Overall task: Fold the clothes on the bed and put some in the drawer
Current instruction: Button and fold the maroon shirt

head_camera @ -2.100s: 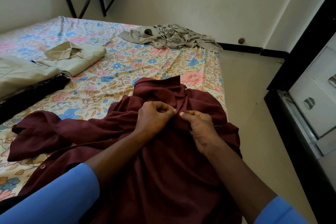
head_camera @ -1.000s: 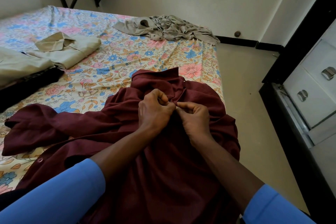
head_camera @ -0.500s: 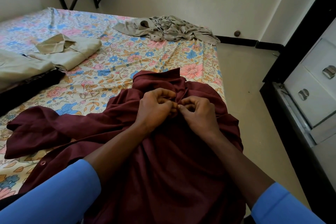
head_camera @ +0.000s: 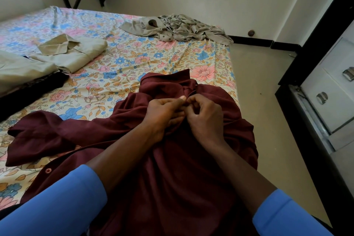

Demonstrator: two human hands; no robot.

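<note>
A maroon shirt lies spread over the near right part of the floral-sheeted bed, collar pointing away from me. My left hand and my right hand meet just below the collar, both with curled fingers pinching the shirt's front placket. What sits between the fingertips is too small to make out. One sleeve trails off to the left. A white drawer unit with metal handles stands on the right.
A folded beige shirt and another beige garment on a dark one lie at the left. A crumpled grey garment sits at the bed's far right corner. Bare floor runs between bed and drawers.
Both hands stay together on the placket under the collar, with only small shifts of the fingers. The camera has tilted slightly down and closer.
</note>
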